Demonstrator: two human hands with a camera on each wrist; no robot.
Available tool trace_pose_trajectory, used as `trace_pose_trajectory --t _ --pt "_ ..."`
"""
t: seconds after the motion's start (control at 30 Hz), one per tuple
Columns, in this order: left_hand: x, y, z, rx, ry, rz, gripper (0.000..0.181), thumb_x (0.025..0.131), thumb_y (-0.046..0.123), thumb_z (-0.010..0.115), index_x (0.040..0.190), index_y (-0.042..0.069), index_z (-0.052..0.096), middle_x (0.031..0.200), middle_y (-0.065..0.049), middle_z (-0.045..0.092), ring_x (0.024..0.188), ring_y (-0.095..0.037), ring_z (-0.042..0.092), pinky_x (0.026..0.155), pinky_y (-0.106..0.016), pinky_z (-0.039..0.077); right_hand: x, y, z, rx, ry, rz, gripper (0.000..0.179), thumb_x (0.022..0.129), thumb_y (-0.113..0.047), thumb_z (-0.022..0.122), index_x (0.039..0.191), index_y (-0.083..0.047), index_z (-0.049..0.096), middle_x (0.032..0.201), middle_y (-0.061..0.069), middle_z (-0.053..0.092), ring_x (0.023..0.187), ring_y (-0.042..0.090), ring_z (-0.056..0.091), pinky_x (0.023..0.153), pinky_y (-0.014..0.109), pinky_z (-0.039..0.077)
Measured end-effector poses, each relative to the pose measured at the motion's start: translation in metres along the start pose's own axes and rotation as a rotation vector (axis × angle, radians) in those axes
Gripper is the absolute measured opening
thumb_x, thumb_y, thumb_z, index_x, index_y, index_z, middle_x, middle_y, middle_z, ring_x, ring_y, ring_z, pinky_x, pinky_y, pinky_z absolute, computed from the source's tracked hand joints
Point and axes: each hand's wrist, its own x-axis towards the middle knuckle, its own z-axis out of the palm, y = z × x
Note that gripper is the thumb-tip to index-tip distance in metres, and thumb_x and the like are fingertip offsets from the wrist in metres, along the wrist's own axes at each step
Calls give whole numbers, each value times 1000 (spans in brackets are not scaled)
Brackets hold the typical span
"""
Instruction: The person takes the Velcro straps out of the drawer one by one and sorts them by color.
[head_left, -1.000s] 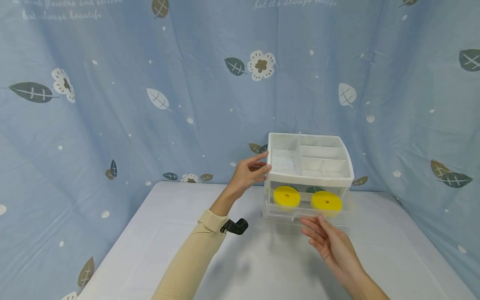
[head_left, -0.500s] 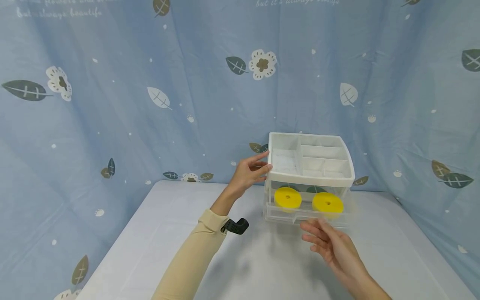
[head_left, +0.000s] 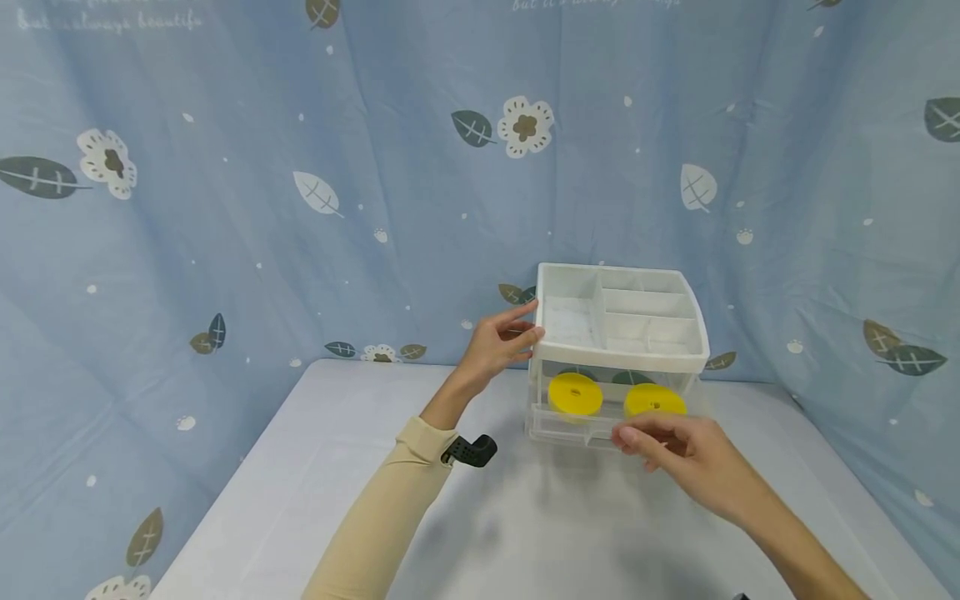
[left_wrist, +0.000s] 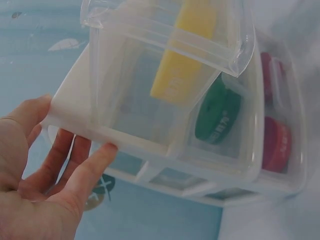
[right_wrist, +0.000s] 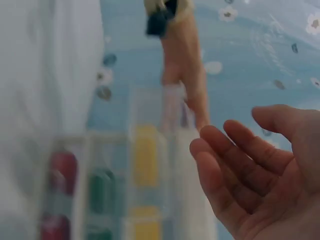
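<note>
A white drawer organizer (head_left: 621, 357) stands at the back right, with a divided tray on top and clear drawers below. Its upper drawer (left_wrist: 212, 52) juts out, holding two yellow discs (head_left: 575, 394) with small centre holes. Lower down are green (left_wrist: 217, 110) and red (left_wrist: 276, 145) rounded pieces. At the tray's left edge, my left hand (head_left: 491, 354) rests its spread fingertips on the rim and side. My right hand (head_left: 693, 462) hovers before the drawer front, covering part of it. Nothing lies between its loosely bent fingers (right_wrist: 245, 162) in the right wrist view.
The organizer stands on a white-covered table (head_left: 480, 533), near its back edge. Behind it hangs a blue curtain (head_left: 405, 183) printed with leaves and flowers. A black strap device (head_left: 472, 451) sits on the left wrist.
My right hand has turned palm downward in front of the drawer, from a palm-sideways pose. My left hand and the organizer keep their places.
</note>
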Motion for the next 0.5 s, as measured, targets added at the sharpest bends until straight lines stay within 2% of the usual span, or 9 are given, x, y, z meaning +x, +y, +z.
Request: trace_pose_trajectory --t 0.1,0.17,0.37,0.5 --pt "0 0 -1 2 2 -2 53 94 24 68 143 30 51 128 -12 61 111 -25 65 94 -45 56 12 -5 -15 -173 66 -11 25 98 -35 60 107 -17 74 97 -3 75 79 6 66 65 22 58" --pt "0 0 -1 4 1 0 53 94 24 68 143 31 51 129 -12 61 111 -25 65 94 -45 56 21 -4 -24 -254 67 -22 25 97 -36 61 108 -18 74 98 -3 74 80 9 65 67 23 58" --pt "-1 1 0 3 -2 5 53 94 23 67 144 28 50 127 -14 62 111 -26 65 93 -46 57 46 5 -36 -422 -2 -22 26 93 -34 68 107 -13 75 102 3 75 94 24 70 80 44 61" --pt "-1 1 0 4 -1 11 54 94 22 67 145 26 49 126 -14 62 110 -26 66 93 -46 57 57 10 -36 -532 -27 15 29 87 -32 74 106 -10 74 104 10 74 92 29 68 77 50 59"
